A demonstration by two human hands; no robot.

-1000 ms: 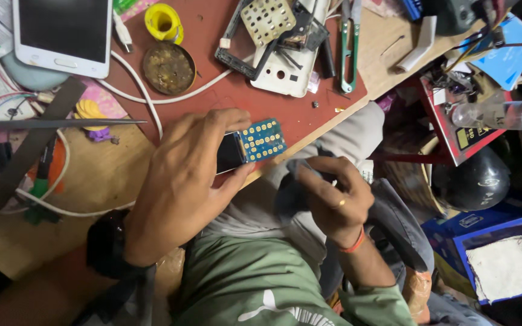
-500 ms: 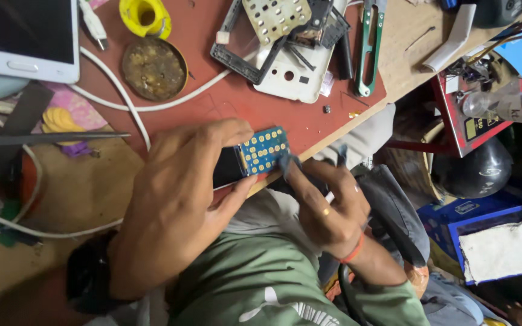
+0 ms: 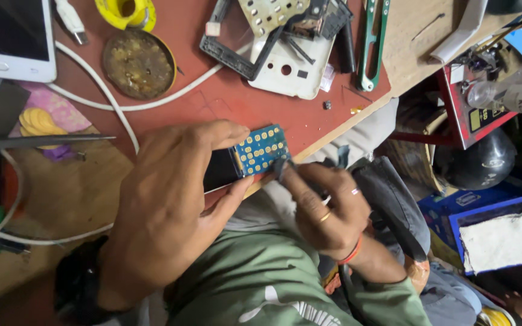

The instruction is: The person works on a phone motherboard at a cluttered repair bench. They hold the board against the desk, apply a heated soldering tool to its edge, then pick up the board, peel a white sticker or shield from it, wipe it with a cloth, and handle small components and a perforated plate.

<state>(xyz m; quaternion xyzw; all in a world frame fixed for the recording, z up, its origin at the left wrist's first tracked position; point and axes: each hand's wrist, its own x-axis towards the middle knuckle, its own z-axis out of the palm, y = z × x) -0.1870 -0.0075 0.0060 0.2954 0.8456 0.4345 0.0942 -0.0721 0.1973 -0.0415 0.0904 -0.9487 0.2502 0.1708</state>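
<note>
My left hand [image 3: 170,205] grips a small phone circuit board [image 3: 260,151], blue with gold keypad contacts and a dark screen part, at the front edge of the red mat [image 3: 243,102]. My right hand [image 3: 324,205] comes in from the right; its fingertips pinch a small dark piece [image 3: 282,166] against the board's right end. What that piece is stays unclear. A ring shows on my right hand and an orange band on its wrist.
On the mat lie a white phone shell [image 3: 291,66] with black frame parts, green tweezers [image 3: 373,42], a round rusty tin [image 3: 139,63], a yellow solder spool [image 3: 125,11], a white cable [image 3: 98,90] and a white tablet [image 3: 10,39]. Long tweezers [image 3: 37,142] lie left. Boxes [image 3: 484,229] are stacked at right.
My right hand has risen from my lap to the board's right end and now touches it. My left hand has kept hold of the board, and the view has closed in.
</note>
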